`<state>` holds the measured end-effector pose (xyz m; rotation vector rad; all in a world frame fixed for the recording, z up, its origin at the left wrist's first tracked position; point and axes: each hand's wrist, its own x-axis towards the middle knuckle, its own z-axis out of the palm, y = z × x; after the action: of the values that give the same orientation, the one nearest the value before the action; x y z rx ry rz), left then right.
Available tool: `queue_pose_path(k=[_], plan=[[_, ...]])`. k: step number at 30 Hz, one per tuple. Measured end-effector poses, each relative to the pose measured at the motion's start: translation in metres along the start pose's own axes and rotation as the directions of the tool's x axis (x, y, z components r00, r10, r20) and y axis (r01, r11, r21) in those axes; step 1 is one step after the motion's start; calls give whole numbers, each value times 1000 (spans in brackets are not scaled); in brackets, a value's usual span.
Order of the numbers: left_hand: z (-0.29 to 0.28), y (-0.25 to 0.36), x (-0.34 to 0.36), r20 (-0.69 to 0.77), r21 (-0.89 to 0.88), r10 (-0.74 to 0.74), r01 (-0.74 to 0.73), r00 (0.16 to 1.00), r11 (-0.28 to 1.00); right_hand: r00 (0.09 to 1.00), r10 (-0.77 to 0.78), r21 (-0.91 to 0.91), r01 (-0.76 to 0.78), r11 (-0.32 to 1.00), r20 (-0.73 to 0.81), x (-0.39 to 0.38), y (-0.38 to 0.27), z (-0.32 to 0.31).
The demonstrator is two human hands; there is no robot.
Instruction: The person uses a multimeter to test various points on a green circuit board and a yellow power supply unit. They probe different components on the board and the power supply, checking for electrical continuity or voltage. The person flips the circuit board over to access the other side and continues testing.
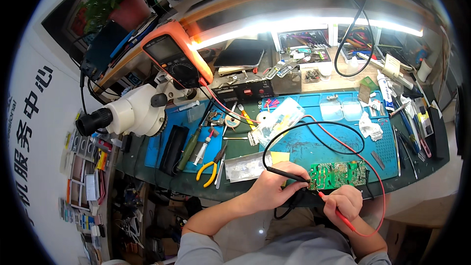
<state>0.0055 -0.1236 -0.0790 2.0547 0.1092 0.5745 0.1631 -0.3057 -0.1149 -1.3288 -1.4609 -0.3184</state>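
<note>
Holding the black probe kinda like a pen, the left hand has its fingers closed on it, with the tip down at the left end of a green circuit board. The right hand is wrapped around the red probe, its tip just by the board's lower edge; can't tell from where I'm standing if it's actually making contact. Hands are close but apart from each other, each clamped on its own probe.

Board's sitting at the near edge of the blue mat on the bench, right in front of the person. The red lead swings round the board's right side, and the black one loops over the mat.

Up to the left there's a chunky orange multimeter, tilted, with a white microscope below it. Yellow-handled pliers lie left of the hands near a syringe, and a clear plastic box sits behind the left hand. Pretty crowded bench, honestly.
</note>
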Motion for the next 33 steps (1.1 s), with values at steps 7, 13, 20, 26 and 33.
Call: queue_pose_path(k=[7, 13, 20, 26, 33], plan=[[6, -1, -1, -69, 20, -49, 51, 996, 999, 1000, -16, 25, 16, 1000, -23, 0, 4, 4], [8, -1, 1, -77, 20, -1, 2, 997, 1000, 997, -15, 3, 16, 1000, -75, 1, 4, 4], [6, -1, 2, -59, 6, -32, 33, 998, 999, 998, -11, -5, 11, 1000, -65, -1, 4, 4], [6, -2, -1, -75, 5, -35, 35, 997, 999, 999, -14, 8, 14, 1000, -38, -2, 4, 3], [3, -1, 0, -29, 20, -43, 44, 999, 999, 999, -13, 8, 13, 1000, -44, 1, 3, 3]])
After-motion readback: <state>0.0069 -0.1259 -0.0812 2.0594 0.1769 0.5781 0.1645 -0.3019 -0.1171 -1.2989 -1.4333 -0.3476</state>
